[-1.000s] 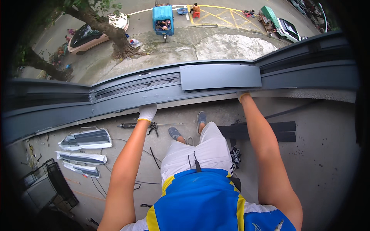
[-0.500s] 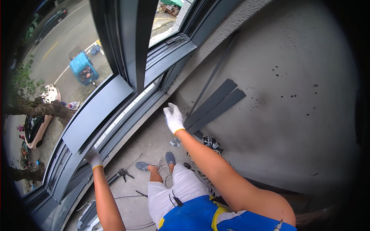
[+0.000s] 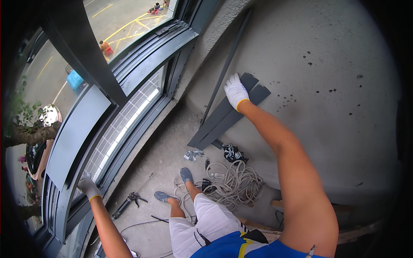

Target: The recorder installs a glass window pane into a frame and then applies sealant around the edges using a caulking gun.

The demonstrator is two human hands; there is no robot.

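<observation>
My left hand, in a white glove with a yellow cuff, is closed on the lower rail of the dark grey window frame. Its fingertips are partly hidden. Just above it, a flat light grey panel lies along the frame. On the right, my gloved right hand has its fingers bent over the edge of a long dark grey strip. This strip leans against the wall beside a second one, close to its upper end.
A thin dark bar leans in the wall corner. Coiled pale rope or hose, crumpled wrapping and a caulking gun lie on the floor around my feet. Past the window opening, a street with vehicles lies below.
My right hand has moved away from me and rightward, from beside the strips onto one of them. My left hand stays at the frame's lower rail. The view has shifted toward the right.
</observation>
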